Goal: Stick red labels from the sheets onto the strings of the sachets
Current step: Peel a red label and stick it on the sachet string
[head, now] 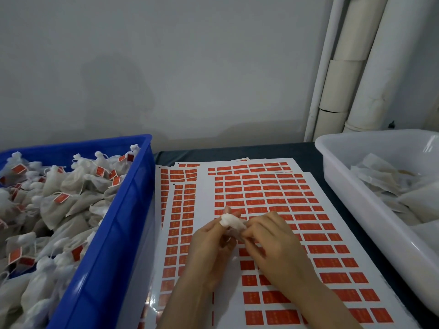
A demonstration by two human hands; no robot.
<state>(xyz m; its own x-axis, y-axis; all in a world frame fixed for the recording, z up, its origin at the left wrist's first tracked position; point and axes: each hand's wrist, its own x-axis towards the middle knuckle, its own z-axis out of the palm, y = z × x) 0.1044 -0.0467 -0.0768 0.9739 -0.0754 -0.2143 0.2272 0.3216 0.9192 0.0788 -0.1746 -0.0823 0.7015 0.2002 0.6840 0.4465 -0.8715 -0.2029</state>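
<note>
**Hand state.** The left hand (pixel 211 241) has its fingers curled round the body of one white sachet (pixel 231 222), held above the near-left part of the top label sheet (pixel 205 200). The right hand (pixel 275 243) pinches its fingertips together at the sachet's right end, where the string should run. The string, and any label in the pinch, are hidden, so it cannot be told whether a label is already in place.

**Fault 1: bad fold.** A label closed over a thin string may sit off-centre, or stick to itself or to a fingertip. Likely cause: the adhesive meets skin before the string lies in the fold.

**Fault 2: snagging.** The sachet hangs directly over the rows of red labels (pixel 273 194) on the sheet. A loose adhesive edge lowered there could catch and lift a neighbouring label.

**Fault 3: sheet shift.** Further sheets (pixel 166 210) fan out from under the top sheet's left and far edges. A dragging wrist could slide the stack.

**Fault 4: mixing.** The blue crate (pixel 133 198) left of the sheet holds labelled sachets (pixel 59 198). The white tub (pixel 344 186) right of the sheet holds plain sachets (pixel 380 176). A sachet dropped into the wrong one would spoil the sort.
</note>
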